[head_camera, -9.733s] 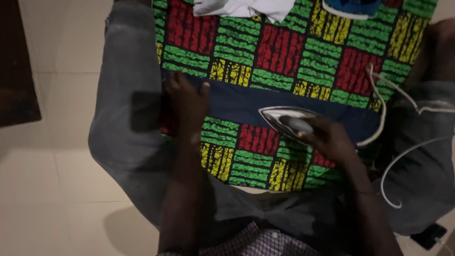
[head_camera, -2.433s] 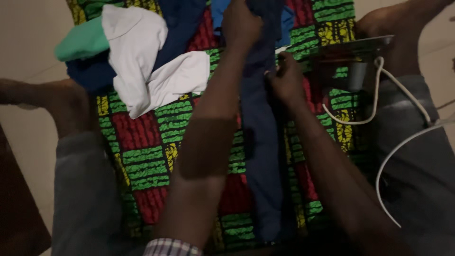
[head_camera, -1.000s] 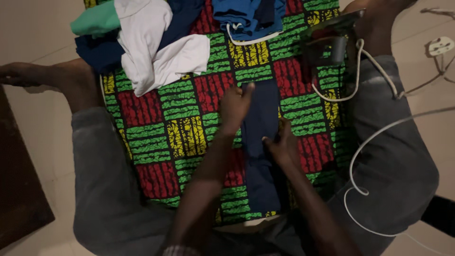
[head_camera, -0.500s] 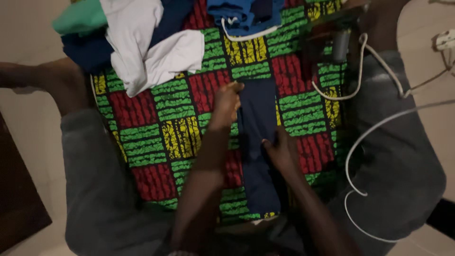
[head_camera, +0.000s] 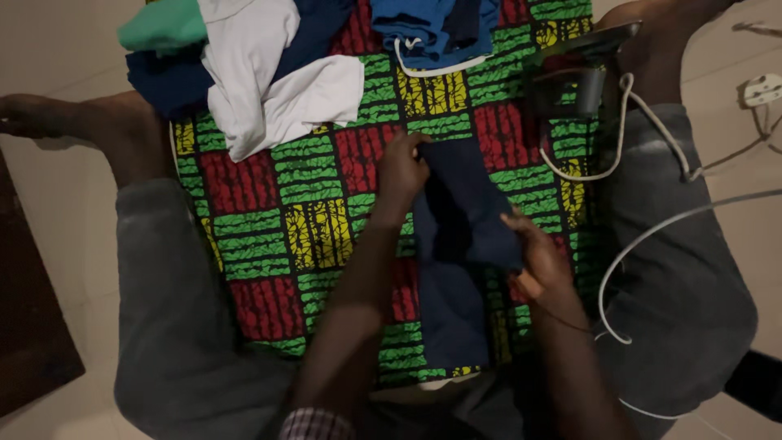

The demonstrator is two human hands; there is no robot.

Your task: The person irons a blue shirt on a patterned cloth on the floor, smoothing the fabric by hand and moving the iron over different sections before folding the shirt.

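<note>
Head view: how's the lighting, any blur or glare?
Head view: dim, warm light; the dark navy cloth strip shows almost no fold detail between the left hand and right hand. The upright iron is murky, with faint sheen on its soleplate. The white cord is crisp. No strong glare.

Nothing packaged or printed in view here.
No packages, labels, signs or screens show anywhere; only cloth, clothes, a cord and bare floor fill the view.

Folding a navy garment (head_camera: pixel 464 236) between left hand (head_camera: pixel 401 169) and right hand (head_camera: pixel 542 261) on patterned cloth (head_camera: pixel 318 220); upright iron (head_camera: pixel 574 77) far right, heaped clothes (head_camera: pixel 261 73) far left.
</note>
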